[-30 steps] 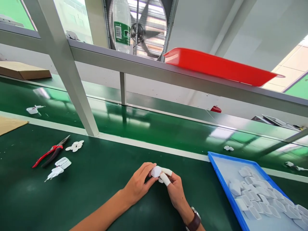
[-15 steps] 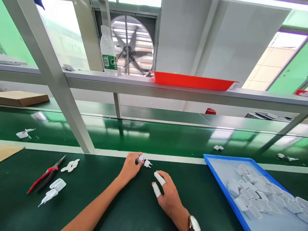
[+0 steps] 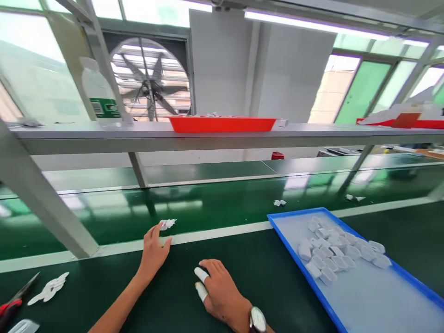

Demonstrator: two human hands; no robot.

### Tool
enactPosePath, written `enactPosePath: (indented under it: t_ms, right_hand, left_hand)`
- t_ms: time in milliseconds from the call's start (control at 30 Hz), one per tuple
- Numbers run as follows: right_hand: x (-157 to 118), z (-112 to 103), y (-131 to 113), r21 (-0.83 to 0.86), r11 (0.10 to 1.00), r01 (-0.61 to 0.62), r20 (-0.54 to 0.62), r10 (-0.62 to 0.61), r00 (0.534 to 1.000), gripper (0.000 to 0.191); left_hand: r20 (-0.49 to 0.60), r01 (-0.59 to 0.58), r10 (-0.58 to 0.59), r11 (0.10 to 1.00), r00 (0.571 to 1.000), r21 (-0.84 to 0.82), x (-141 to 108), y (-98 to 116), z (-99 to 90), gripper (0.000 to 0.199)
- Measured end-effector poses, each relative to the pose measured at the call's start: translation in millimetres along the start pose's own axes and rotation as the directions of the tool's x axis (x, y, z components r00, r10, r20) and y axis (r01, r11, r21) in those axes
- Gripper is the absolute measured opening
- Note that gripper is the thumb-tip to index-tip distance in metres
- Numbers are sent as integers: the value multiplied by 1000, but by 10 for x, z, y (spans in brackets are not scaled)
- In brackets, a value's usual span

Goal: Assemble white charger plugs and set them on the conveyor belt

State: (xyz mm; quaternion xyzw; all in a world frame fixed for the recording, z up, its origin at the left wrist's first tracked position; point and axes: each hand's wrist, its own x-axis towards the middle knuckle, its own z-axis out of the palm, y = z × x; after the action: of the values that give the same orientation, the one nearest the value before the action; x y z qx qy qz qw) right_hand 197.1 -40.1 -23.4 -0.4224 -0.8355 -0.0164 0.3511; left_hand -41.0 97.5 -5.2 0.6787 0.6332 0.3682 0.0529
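My left hand (image 3: 155, 249) reaches over the pale strip at the edge of the green belt, thumb and fingers apart. A small white plastic piece (image 3: 168, 225) with prongs lies on the belt at its fingertips; I cannot tell whether they touch. My right hand (image 3: 222, 289) is over the dark green work mat (image 3: 180, 291), fingers apart and holding nothing. White covers wrap two of its digits, and a watch (image 3: 258, 319) is on the wrist. To the right, a blue-rimmed tray (image 3: 294, 256) holds a heap of white plastic pieces (image 3: 329, 252).
Pliers with red handles (image 3: 15, 303) and flat white parts (image 3: 49, 289) lie at left. More white pieces (image 3: 279, 202) sit on the belt (image 3: 215, 208). Beyond, a shelf (image 3: 145, 138) carries a bottle (image 3: 100, 95) and a red tray (image 3: 222, 124). A slanted post (image 3: 52, 199) stands at left.
My left hand has moved forward to the belt and let go of the white piece, which now lies there. The view has turned right; my right hand remains over the mat.
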Motion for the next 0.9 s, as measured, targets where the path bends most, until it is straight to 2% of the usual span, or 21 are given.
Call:
enactPosePath:
  t_ms: [67,133,233,300,333,433,533,600,667,733,800,867,900]
  right_hand:
    - [40,-32,-17,-31,1000,2,52,-1,999,26]
    - [98,-72,-1,-77,997,-16,96,23,995,28]
    - [159,-234,109,-179,980,-82,105,101,989,29]
    - [125,-475,242,-289,938,-190,89,224,970,27]
    - [71,-641,323,-350,899,-263,71,306,949,26]
    - [-267,-1254,588,-501,718,-484,-37,541,840,27]
    - [-779,-1834,817,-582,497,-644,-179,694,698,26]
    - [-1108,-2090,921,-604,372,-705,-236,761,604,26]
    - [-1363,-2233,990,-611,288,-738,-264,804,532,24]
    - [-1517,-2306,1029,-609,247,-754,-273,827,491,22]
    - [-1558,-2344,1040,-602,230,-764,-288,830,477,21]
    - [-1484,-2332,1012,-595,230,-770,-313,816,486,26]
    - [-1404,-2291,978,-576,260,-775,-323,799,508,31]
  left_hand:
    - [-6,-171,171,981,985,-86,-292,-8,11,56]
    - [36,-257,264,957,964,-136,-507,-43,20,49]
    - [63,-302,316,937,947,-174,-650,-108,1,43]
    - [67,-316,333,930,941,-189,-665,-151,-25,41]
    - [69,-327,345,925,936,-192,-665,-170,-33,40]
    - [50,-402,419,894,907,-196,-678,-196,-8,39]
    - [-2,-515,525,834,851,-198,-731,-139,84,39]
    - [-32,-581,587,791,809,-193,-775,-66,142,38]
    - [-50,-633,636,751,770,-187,-816,1,170,38]
    - [-65,-670,671,721,739,-179,-849,43,163,38]
    - [-78,-689,688,704,722,-169,-877,65,131,39]
    - [-78,-687,686,706,724,-169,-907,90,95,40]
    - [-68,-679,680,711,730,-182,-926,110,83,40]
